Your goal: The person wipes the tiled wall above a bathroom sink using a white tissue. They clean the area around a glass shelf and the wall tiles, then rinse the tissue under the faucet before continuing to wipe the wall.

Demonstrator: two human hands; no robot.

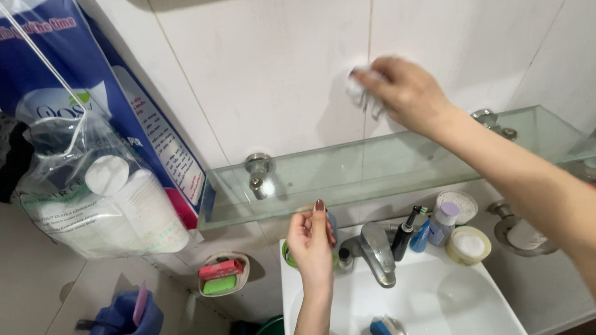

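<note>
Right hand point(403, 90) at one o'clock pinching a white cloth point(363, 93) flat against the wall tile point(267, 68) above the glass shelf point(372, 167), left hand point(310, 245) at six o'clock loosely curled, empty, beside the tap point(377, 251).

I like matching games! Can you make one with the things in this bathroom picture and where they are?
Things:
1. white cloth
2. glass shelf
3. tap
4. soap dish

Places:
A. over the white sink
B. pressed on the wall tile by the right hand
C. low on the wall, left of the sink
D. fixed to the wall, above the left hand

Pairs: 1-B, 2-D, 3-A, 4-C
</note>
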